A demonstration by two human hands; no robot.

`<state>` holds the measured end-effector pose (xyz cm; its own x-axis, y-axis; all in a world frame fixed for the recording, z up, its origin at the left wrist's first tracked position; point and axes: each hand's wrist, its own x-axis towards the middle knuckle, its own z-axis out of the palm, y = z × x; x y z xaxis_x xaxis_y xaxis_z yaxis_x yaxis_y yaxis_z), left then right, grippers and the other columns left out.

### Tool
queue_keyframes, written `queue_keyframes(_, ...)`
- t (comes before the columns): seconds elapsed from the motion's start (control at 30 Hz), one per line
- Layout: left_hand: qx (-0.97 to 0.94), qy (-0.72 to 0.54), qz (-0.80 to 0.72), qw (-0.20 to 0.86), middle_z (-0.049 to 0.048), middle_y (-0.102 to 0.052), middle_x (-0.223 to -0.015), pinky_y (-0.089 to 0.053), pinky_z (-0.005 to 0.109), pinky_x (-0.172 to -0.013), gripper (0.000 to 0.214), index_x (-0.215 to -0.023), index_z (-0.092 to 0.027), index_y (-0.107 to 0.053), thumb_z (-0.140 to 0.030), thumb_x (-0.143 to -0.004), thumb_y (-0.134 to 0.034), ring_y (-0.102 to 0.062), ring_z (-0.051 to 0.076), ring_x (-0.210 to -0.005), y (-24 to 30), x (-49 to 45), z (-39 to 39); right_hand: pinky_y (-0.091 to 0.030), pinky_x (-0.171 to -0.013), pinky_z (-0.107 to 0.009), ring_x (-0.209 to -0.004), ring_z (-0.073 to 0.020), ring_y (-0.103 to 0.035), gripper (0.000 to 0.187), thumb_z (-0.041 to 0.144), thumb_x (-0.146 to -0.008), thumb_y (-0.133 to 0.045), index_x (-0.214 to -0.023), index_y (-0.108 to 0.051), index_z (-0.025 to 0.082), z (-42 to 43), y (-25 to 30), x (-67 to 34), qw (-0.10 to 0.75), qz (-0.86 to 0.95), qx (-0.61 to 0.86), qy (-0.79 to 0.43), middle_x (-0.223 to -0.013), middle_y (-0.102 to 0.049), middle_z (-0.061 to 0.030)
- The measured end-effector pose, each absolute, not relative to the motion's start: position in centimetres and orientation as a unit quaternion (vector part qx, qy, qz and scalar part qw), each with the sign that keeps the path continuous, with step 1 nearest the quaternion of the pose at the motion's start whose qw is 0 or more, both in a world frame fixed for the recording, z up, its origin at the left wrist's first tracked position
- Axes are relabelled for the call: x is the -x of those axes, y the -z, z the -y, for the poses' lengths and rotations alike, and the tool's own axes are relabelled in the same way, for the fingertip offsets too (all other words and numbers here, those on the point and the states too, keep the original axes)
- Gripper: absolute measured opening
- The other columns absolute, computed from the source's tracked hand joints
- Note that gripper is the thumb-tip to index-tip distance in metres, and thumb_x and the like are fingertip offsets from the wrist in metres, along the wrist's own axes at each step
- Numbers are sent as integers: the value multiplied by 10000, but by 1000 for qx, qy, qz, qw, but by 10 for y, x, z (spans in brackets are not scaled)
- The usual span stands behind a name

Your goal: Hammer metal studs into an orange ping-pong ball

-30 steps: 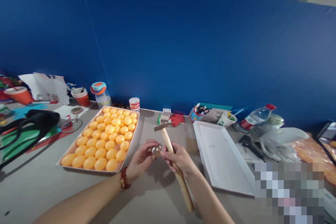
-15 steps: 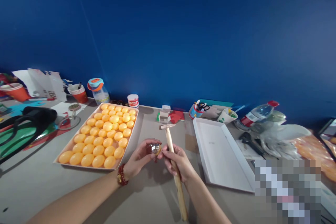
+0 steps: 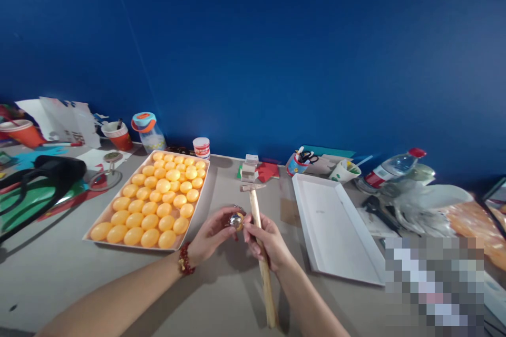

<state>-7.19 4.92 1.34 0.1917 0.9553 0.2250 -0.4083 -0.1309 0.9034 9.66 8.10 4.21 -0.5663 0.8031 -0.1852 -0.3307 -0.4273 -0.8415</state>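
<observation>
My left hand (image 3: 211, 236) grips a small, shiny silver ball-shaped piece (image 3: 236, 220) with a yellowish side, holding it just above the table. My right hand (image 3: 269, 243) is wrapped round the wooden handle of a hammer (image 3: 256, 210). The hammer's head points away from me, and its handle end reaches back toward the table's near edge. Fingertips of the right hand meet the silver piece at its right side. Left of my hands lies a shallow box (image 3: 118, 245) filled with rows of orange balls.
On the right lies a shallow white tray (image 3: 340, 231). Behind are small white boxes (image 3: 249, 169), a cup with scissors (image 3: 295, 165), and a white-lidded tub (image 3: 201, 148). A plastic bottle (image 3: 391, 170) stands back right; a blue-lidded jar (image 3: 148, 131) stands back left before the blue wall (image 3: 253, 52).
The silver piece has turned slightly between my fingers and shifted a little toward the right hand. The hammer stays in my right hand, its handle end swung slightly left.
</observation>
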Motion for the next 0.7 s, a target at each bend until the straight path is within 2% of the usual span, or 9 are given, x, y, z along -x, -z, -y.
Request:
queue_keyframes(0.23,-483,-587,-303,575,85,-678,-1042,-529,281,-706,331,-1132,-200,-625,-217,-808,-693,-632,159,-797,-8,71,-51,-257,-262,-111,-298,-17,-348,285,375,-777,-711,-833,-508,183,-81,-38,-96,349,413,304,-784,-585,-626,30)
queue_keyframes(0.43,-495,-578,-301,575,126,-589,-1236,-530,298,-735,401,-1225,-216,-534,-235,-842,-649,-611,225,-994,-13,72,-50,-269,-271,-113,-301,-14,-352,285,380,-780,-707,-841,-516,177,-81,-39,-95,346,420,300,-783,-596,-632,28)
queue_keyframes(0.57,-517,-585,-298,550,124,-559,-1259,-517,332,-825,316,-1157,-202,-569,-213,-849,-638,-560,258,-1117,-12,74,-50,-270,-273,-118,-299,-15,-357,301,402,-774,-704,-840,-520,173,-80,-41,-95,342,428,302,-780,-585,-624,32)
queue_keyframes(0.7,-521,-590,-305,536,110,-581,-1235,-496,373,-898,346,-1157,-211,-583,-209,-823,-671,-570,257,-1113,-10,73,-51,-261,-268,-121,-298,-19,-377,336,433,-755,-714,-842,-513,178,-79,-42,-93,339,433,320,-772,-597,-633,28)
